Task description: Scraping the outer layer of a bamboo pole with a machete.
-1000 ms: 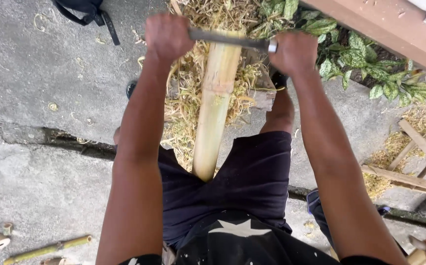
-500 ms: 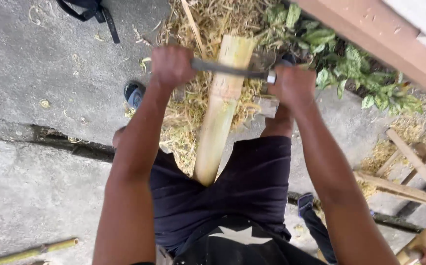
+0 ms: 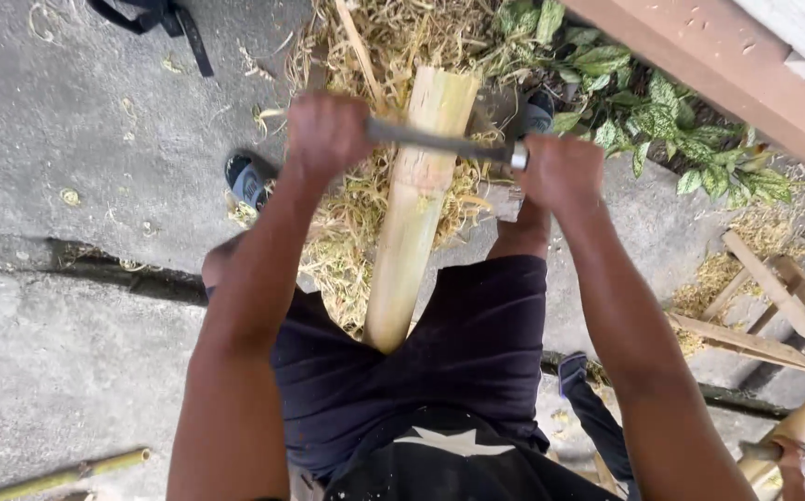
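Pale bamboo, a thick pole, is held between the knees, running from near to far. A metal blade is laid across its far part, the left hand and right hand each wrapped tight round one end. The pole looks largely stripped, judging by its smooth face; many shavings lie heaped beneath on the concrete ground.

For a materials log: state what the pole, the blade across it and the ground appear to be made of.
Pole: bamboo, likely; pale yellow, fibrous cut end, skin shaved.
Blade: dull grey metal, apparently steel, held by left hand and right hand.
Ground: rough grey concrete, cracked.
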